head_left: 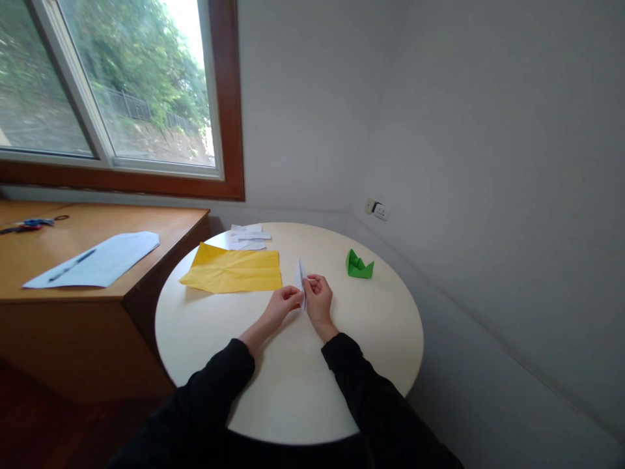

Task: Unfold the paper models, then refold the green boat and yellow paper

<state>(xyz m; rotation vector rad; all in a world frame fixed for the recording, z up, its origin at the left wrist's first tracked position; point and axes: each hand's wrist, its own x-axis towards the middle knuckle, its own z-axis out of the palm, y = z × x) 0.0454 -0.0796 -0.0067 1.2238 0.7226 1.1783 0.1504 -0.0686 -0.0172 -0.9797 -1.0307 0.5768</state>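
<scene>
Over the middle of the round white table (288,371), both my hands grip a small folded piece of white paper (299,270), which stands narrow and upright between them. My left hand (283,306) pinches it from the left, near its lower end. On the other side my right hand (319,298) has its fingers closed on the paper, hiding part of it. A creased sheet of yellow paper (239,270) lies just beyond my left hand. To the right of my right hand sits a folded green paper boat (359,265).
White paper strips (249,237) lie at the table's far edge. A wooden desk (97,218) on the left bears white sheets (122,254), a pen (72,266) and scissors (32,225). Walls close in behind and right, with a socket (381,211) low down.
</scene>
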